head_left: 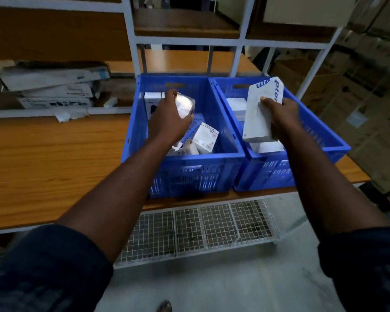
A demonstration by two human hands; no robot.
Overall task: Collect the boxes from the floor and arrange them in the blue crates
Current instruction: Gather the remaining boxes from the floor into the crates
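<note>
Shelf [54, 154], right end: our left hand [167, 122] grips a shiny box [186, 104], right hand [279, 113] a long box [257, 118]; careless drops could jumble crates [185, 174].

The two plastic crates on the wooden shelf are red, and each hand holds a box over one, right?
No. The head view shows the left plastic crate and the right plastic crate are blue, not red. The rest is right.

A loose, dark navy left sleeve [47, 266] fills the lower left corner, a matching right sleeve [365, 266] the lower right. Both are short; the forearms, left hand [167, 119] and right hand [280, 115] are bare. A blurred shoe tip [164, 306] shows at bottom centre.
</note>
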